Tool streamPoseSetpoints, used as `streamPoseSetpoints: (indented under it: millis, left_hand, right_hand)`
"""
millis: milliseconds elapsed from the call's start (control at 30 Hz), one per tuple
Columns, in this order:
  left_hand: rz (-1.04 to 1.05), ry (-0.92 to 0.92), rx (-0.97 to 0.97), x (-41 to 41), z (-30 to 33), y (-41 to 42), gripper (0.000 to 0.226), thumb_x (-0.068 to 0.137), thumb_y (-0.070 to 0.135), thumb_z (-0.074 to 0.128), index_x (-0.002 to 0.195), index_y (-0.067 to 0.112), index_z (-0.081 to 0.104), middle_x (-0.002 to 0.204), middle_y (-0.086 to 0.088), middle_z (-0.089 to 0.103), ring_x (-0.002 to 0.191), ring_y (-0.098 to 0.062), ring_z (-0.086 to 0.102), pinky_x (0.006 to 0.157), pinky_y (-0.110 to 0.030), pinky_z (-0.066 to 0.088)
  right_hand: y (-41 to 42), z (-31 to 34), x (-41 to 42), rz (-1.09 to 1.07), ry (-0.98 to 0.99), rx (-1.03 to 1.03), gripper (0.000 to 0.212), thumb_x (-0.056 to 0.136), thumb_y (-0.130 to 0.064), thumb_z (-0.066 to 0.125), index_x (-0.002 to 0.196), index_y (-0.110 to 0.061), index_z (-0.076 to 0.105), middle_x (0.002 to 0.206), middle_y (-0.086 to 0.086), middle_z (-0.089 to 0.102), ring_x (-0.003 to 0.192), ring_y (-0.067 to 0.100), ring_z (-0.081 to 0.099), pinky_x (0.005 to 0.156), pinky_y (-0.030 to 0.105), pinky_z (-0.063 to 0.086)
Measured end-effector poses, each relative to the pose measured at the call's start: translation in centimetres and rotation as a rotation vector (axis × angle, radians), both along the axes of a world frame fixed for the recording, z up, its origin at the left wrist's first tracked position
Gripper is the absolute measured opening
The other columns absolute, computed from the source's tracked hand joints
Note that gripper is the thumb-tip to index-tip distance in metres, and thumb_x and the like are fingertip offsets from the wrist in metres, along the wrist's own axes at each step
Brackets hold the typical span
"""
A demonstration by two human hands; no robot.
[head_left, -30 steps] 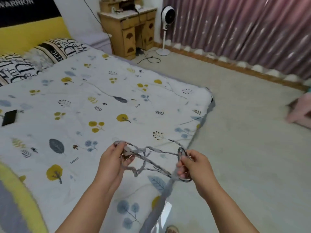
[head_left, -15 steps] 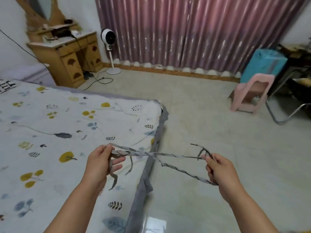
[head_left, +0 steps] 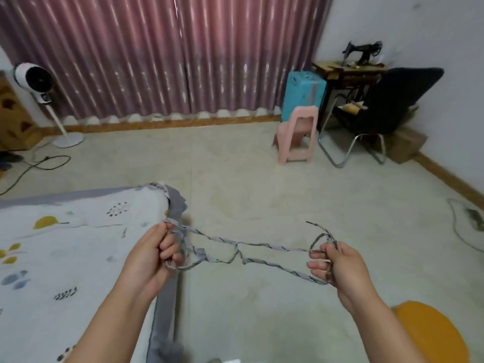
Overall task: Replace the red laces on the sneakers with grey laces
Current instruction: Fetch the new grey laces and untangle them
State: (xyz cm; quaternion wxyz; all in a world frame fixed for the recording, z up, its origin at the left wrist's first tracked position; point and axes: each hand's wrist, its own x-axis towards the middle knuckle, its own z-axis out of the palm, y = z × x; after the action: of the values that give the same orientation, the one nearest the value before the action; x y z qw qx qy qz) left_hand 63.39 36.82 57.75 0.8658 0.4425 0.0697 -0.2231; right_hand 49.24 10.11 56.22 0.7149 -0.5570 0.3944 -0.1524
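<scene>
The view swings right and up: the bed (head_left: pixel 78 244), which filled most of the picture a second ago, now shows only its corner at lower left, and the floor (head_left: pixel 248 179), the pink curtain (head_left: pixel 157 56) and the far wall come into sight. That reads as the person turning away from the bed, probably to look for the sneakers, because no sneaker and no red lace is visible anywhere here. Judging from that, the swap itself has not begun.

The hands have spread too. The bunch of grey laces (head_left: pixel 237 251) that sagged between them now stretches out past the bed's corner, over the floor, with one crossing or knot at its middle. The left hand (head_left: pixel 154 260) has its grip curled round a looped end, just off the bed's edge. The right hand (head_left: pixel 337 265) has its grip pinched on the other end, a loop and a loose tip sticking up above its fingers. The tangle likely needs clearing first.

Count, big to small: one bed, one curtain, one black chair (head_left: pixel 387 100), one blue box (head_left: pixel 303 93), one standing fan (head_left: pixel 39 85), one pink stool (head_left: pixel 298 134), one sewing machine (head_left: pixel 361 49), two hands. How many separate grey laces are in the bunch cannot be told.
</scene>
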Motion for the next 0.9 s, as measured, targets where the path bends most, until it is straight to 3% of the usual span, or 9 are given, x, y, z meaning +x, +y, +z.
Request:
streamPoseSetpoints:
  millis: [133,300,433,600,767,900]
  left_hand:
    - [-0.215,-0.26,0.196,3.3,0.9,-5.4,0.038,0.098,0.021,0.037,0.061,0.02,0.045,0.048,0.008,0.027,0.037,-0.005,0.025,0.036,-0.016,0.031]
    - [-0.498,-0.477,0.217,7.1,2.8,-12.5,0.035,0.095,0.018,0.041,0.062,0.017,0.052,0.056,0.0,0.044,0.05,-0.013,0.042,0.047,-0.02,0.041]
    - [-0.712,-0.443,0.054,8.9,4.4,-17.5,0.024,0.081,0.026,0.05,0.062,0.014,0.059,0.059,-0.003,0.051,0.058,-0.016,0.052,0.056,-0.022,0.048]
    - [-0.925,-0.251,-0.111,8.5,5.3,-23.7,0.022,0.081,0.022,0.048,0.066,0.006,0.05,0.063,-0.014,0.045,0.06,-0.025,0.052,0.055,-0.028,0.051]
    - [-1.057,-0.139,-0.174,6.9,5.6,-29.8,0.019,0.081,0.021,0.047,0.073,0.004,0.048,0.058,-0.009,0.049,0.055,-0.019,0.057,0.065,-0.037,0.056]
    - [-1.102,-0.174,-0.137,6.5,5.3,-34.8,0.021,0.085,0.022,0.046,0.076,0.005,0.052,0.059,-0.007,0.054,0.056,-0.019,0.059,0.061,-0.037,0.057]
  right_hand:
    - [-1.9,0.4,1.5,-0.107,-0.022,0.028,0.022,0.099,-0.01,0.039,0.08,-0.006,0.051,0.075,0.011,0.057,0.043,0.011,0.058,0.043,0.022,0.053]
    - [-2.5,1.6,4.5,-0.17,0.043,-0.028,0.021,0.097,-0.009,0.041,0.084,-0.009,0.057,0.07,0.005,0.054,0.04,0.008,0.036,0.034,0.016,0.025]
    - [-2.3,2.1,7.1,-0.174,0.116,-0.049,0.024,0.093,-0.004,0.039,0.083,-0.012,0.059,0.061,0.0,0.043,0.043,0.009,0.028,0.037,0.016,0.019]
    - [-3.0,1.9,8.9,-0.183,0.101,-0.068,0.016,0.09,-0.019,0.055,0.075,-0.014,0.053,0.05,-0.008,0.034,0.041,0.007,0.027,0.04,0.018,0.02]
    - [-6.1,2.3,9.2,-0.158,0.12,-0.076,0.021,0.078,-0.028,0.067,0.064,-0.018,0.054,0.049,-0.01,0.03,0.045,0.008,0.027,0.044,0.019,0.02]
    - [-11.0,2.1,6.6,-0.238,0.105,-0.047,0.036,0.085,-0.017,0.06,0.05,-0.021,0.05,0.048,-0.009,0.026,0.044,0.009,0.022,0.043,0.021,0.017]
